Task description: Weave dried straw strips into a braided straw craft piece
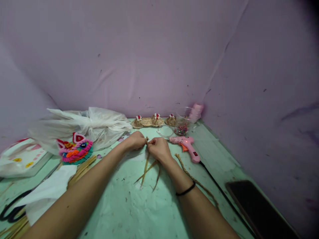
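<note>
In the middle of the table, my left hand (136,141) and my right hand (159,147) meet with fingers closed around the upper end of some dried straw strips (146,169). The loose ends hang toward me and cross below my right hand. A small brown tip pokes up between the fingers; its exact shape is hidden. Just right of my right hand lies a pink glue gun (186,144) with a lit red light and its nozzle toward the hand. A braided straw cord (191,179) runs beside and under my right forearm.
Behind the hands stand woven straw pieces with red and white beads (149,121), a wire ring (165,131) and a clear cup of beads (183,124). Left are a plastic bag (99,124), a colourful yarn piece (76,151), scissors (15,209) and straw bundles (81,171). A phone (259,209) lies right.
</note>
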Demonstrator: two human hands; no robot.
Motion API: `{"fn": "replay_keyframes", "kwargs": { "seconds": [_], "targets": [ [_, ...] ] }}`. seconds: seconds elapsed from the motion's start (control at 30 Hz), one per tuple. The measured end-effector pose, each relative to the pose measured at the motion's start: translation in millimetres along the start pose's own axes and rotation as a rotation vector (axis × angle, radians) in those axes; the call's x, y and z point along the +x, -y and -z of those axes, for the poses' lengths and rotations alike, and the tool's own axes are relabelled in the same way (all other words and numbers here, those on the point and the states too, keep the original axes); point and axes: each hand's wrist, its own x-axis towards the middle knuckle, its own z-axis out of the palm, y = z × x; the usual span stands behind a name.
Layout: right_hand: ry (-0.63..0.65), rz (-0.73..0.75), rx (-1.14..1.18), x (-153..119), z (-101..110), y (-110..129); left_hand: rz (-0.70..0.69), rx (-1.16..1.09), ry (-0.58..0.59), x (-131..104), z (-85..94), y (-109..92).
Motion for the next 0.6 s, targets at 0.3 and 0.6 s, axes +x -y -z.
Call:
{"fn": "replay_keyframes", "kwargs": {
  "seconds": [0.3,0.6],
  "targets": [
    [0.054,0.039,0.025,5,7,-1,-0.289,0.132,-0.083,-8,-11.3,14],
    [0.14,0.227,0.107,2,15,-8,-0.286,0.07,-0.087,-4,-11.1,16]
  ]
}}
